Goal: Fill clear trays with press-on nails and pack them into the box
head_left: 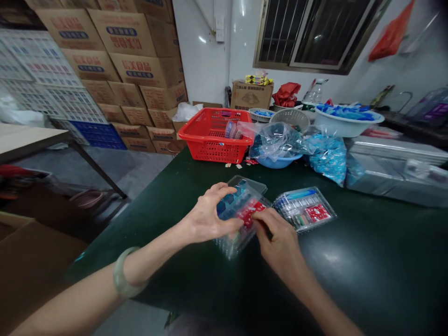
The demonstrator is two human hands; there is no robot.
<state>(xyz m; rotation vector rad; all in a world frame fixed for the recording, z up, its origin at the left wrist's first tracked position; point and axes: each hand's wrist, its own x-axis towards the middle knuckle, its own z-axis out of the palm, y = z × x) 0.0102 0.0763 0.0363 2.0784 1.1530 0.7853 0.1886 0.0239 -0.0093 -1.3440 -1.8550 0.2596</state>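
Observation:
A clear plastic blister pack is tilted over the green table, with dark blue pieces at one end and a red printed packet in it. My left hand grips the pack from the left, thumb and fingers spread across its width. Pinched fingers of my right hand are at the red packet's right edge. The right fingertips are partly hidden. Behind the held pack lies another clear plastic piece. To the right, a stack of filled clear packs shows a blue item and a red packet on top.
On the green table, a red basket stands at the back. Beside it are a blue bowl, a bag of blue packets and a basin of blue items. Clear plastic stacks lie right; cartons rise left.

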